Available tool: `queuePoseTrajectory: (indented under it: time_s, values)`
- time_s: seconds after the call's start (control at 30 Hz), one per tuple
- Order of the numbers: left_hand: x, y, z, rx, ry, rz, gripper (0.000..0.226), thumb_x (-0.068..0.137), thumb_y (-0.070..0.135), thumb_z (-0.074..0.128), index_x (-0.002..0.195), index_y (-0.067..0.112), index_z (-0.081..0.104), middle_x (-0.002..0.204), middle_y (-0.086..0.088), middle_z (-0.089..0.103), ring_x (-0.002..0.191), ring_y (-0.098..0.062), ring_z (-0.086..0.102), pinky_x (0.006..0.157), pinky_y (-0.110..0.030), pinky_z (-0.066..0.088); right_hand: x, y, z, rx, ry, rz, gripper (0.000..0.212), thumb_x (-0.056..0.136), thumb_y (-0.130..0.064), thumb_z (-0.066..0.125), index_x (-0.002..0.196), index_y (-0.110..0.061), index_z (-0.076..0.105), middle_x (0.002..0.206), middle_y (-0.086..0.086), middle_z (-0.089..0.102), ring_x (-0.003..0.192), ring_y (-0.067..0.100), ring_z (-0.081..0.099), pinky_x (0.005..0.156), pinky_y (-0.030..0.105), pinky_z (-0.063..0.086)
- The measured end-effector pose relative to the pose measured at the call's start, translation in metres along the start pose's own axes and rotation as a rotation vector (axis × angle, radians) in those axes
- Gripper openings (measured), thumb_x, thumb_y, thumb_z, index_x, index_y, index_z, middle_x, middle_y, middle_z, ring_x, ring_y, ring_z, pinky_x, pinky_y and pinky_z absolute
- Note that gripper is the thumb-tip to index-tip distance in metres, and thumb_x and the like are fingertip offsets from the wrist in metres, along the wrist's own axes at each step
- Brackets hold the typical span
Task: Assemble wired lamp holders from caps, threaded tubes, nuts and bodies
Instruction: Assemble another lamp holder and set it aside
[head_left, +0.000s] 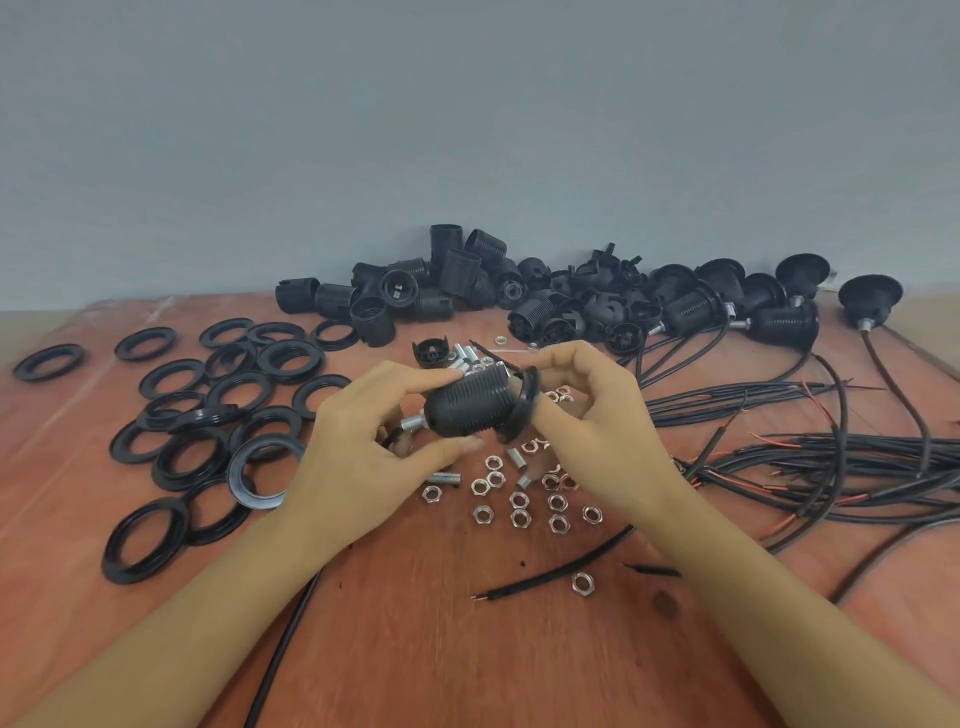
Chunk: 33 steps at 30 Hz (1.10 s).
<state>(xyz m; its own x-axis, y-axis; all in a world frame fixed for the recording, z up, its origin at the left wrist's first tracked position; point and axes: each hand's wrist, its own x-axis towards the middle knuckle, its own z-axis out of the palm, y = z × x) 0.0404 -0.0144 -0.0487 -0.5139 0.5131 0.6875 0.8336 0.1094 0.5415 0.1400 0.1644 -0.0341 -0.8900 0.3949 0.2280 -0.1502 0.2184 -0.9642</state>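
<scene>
Curling thumb and fingers around a black ribbed lamp holder body (467, 402), a person's left hand (358, 457) is holding it on its side just above the middle of a reddish wooden table (415, 649). A silver threaded tube (413, 420) is sticking out of the body's narrow end, pointing left toward the palm. The right hand (592, 415) is pinching a black collar ring (524, 410) that is sitting around the body's wide right end, tilted slightly.

Loose hex nuts (519, 501) and a few short spare tubes (444, 478) are lying scattered on the table directly beneath and in front of the hands. More black rings (208, 415) are lying spread and overlapping at the left. A heap of black holder parts (467, 286) is lying piled against the grey wall (467, 130) at the back, and finished wired holders (784, 319) are lying at the back right, their leads joining a bundle of black and red wires (831, 457) at the right. A black cable (291, 639) is running under the left forearm.
</scene>
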Motion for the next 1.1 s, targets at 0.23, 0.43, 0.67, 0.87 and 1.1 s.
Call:
queuePoseTrajectory:
  time_s: [0.23,0.43,0.67,0.87,1.1]
  values:
    - [-0.001,-0.001,0.000,0.023,0.022,-0.054,0.048,0.074,0.044,0.082,0.116,0.031,0.064,0.080,0.029,0.057,0.050,-0.010,0.042,0.057,-0.006,0.032,0.002,-0.002,0.001,0.317,-0.156,0.093,0.026,0.098,-0.008,0.049,0.110,-0.016,0.071,0.103,-0.001,0.072,0.079,0.015,0.068,0.055,0.038,0.059]
    - [0.001,0.005,0.000,0.054,-0.003,-0.027,0.047,0.074,0.042,0.079,0.115,0.024,0.067,0.079,0.035,0.056,0.055,0.000,0.046,0.057,-0.004,0.033,0.003,-0.001,-0.008,0.168,-0.207,0.021,0.033,0.095,-0.019,0.060,0.127,-0.020,0.062,0.111,0.007,0.071,0.091,0.026,0.067,0.063,0.034,0.060]
    - [0.002,0.007,-0.002,0.057,-0.018,-0.053,0.050,0.077,0.045,0.076,0.118,0.018,0.070,0.083,0.018,0.062,0.060,-0.005,0.050,0.059,-0.010,0.037,0.008,-0.002,-0.017,0.160,-0.188,0.003,0.028,0.093,-0.026,0.058,0.116,-0.015,0.070,0.111,0.007,0.072,0.091,0.038,0.065,0.065,0.032,0.059]
    - [0.002,0.007,-0.003,0.051,-0.053,-0.046,0.054,0.074,0.045,0.078,0.119,0.017,0.070,0.083,0.009,0.064,0.061,-0.008,0.052,0.058,-0.017,0.043,0.008,-0.003,-0.017,0.153,-0.180,0.006,0.034,0.080,-0.031,0.067,0.108,-0.013,0.073,0.107,0.006,0.074,0.092,0.031,0.071,0.070,0.041,0.062]
    - [0.001,0.007,-0.003,-0.097,-0.142,-0.105,0.034,0.083,0.043,0.066,0.112,0.026,0.071,0.079,0.005,0.068,0.070,-0.009,0.061,0.065,-0.016,0.045,0.009,-0.005,-0.033,0.198,-0.357,0.063,0.054,0.069,-0.011,0.077,0.122,-0.016,0.063,0.119,0.001,0.070,0.100,0.023,0.071,0.076,0.029,0.058]
